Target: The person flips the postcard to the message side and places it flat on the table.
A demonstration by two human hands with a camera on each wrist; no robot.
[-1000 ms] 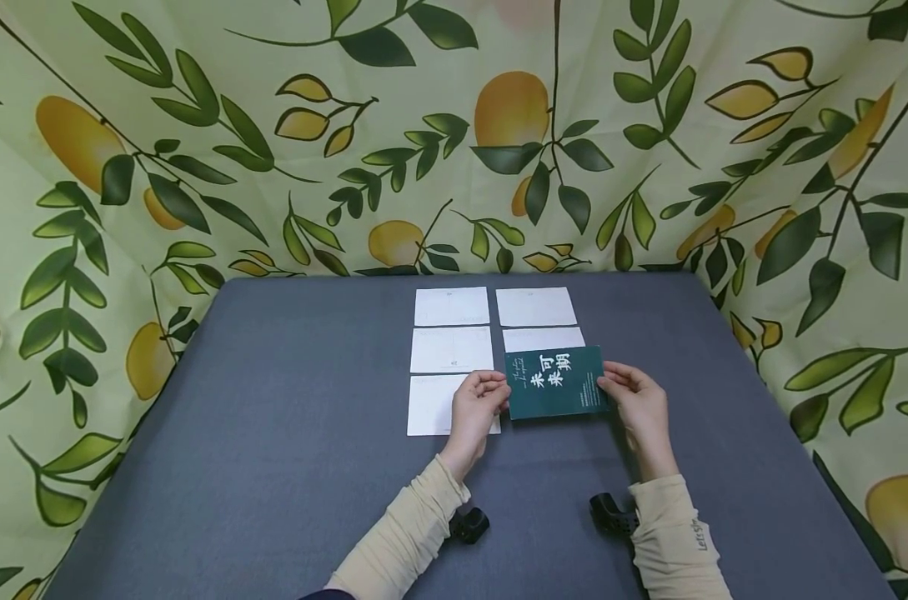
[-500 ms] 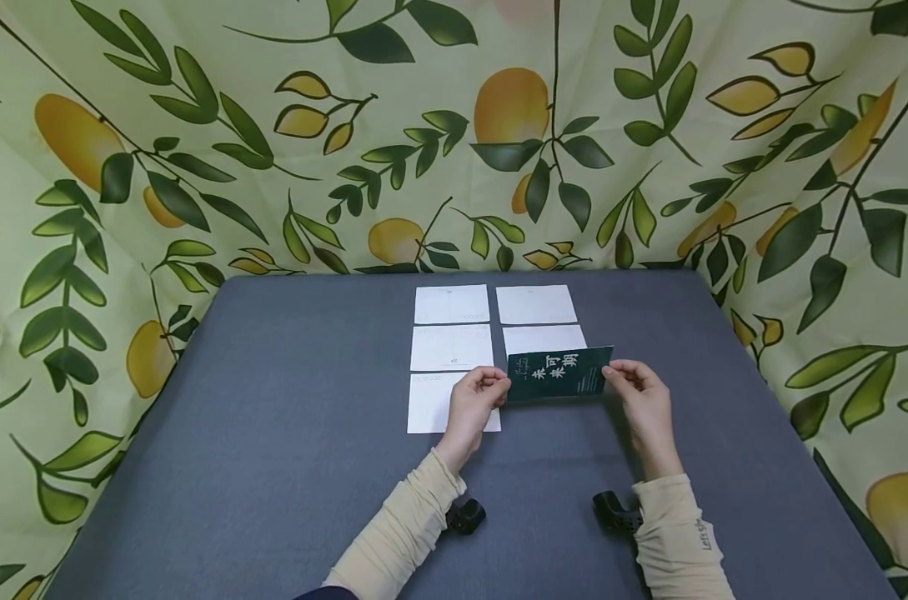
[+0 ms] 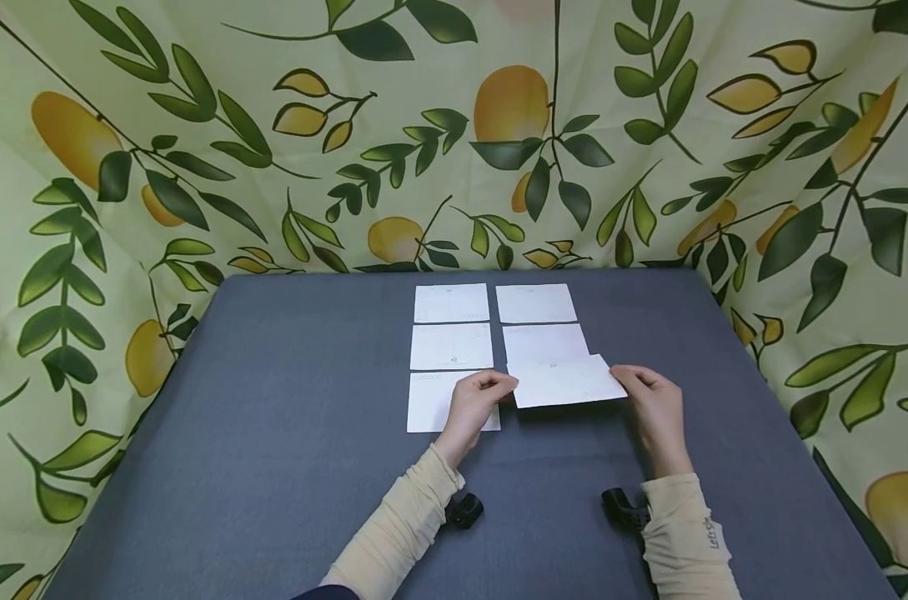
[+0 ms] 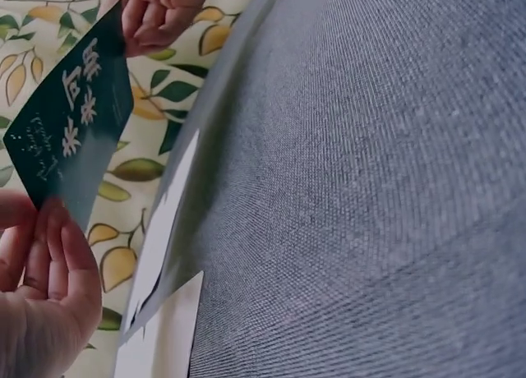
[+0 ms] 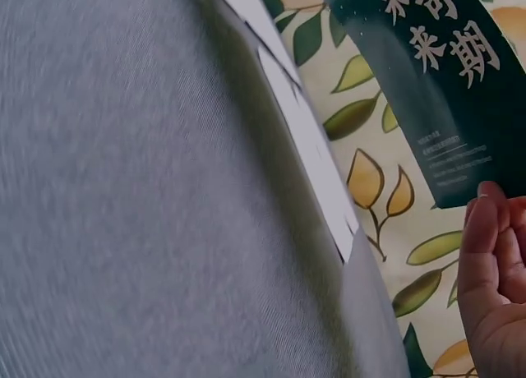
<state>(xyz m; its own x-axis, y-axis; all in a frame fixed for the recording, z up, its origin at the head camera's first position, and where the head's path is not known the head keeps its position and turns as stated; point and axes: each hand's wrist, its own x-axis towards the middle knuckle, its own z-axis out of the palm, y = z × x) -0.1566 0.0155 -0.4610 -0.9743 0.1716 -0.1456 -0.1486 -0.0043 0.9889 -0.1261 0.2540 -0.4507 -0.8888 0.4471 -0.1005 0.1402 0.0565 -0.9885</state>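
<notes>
While both hands hold it above the grey counter (image 3: 288,433), the card (image 3: 568,382) shows its white side in the head view, tilted a little. The left hand (image 3: 478,402) pinches its left end between thumb and curled fingers (image 3: 499,385); the right hand (image 3: 652,402) pinches the right end the same way. Beyond the fingers, five white cards (image 3: 451,303) lie flat in two columns, and the held card overlaps the nearer one in the right column.

From the left wrist, the card's (image 4: 70,123) dark green printed face shows, its near corner between the left hand's (image 4: 41,304) fingertips (image 4: 57,246), and the right hand (image 4: 160,12) grips the far end.

From the right wrist, the green face (image 5: 436,82) hangs above the right hand's fingers (image 5: 493,255), which touch its lower corner.
</notes>
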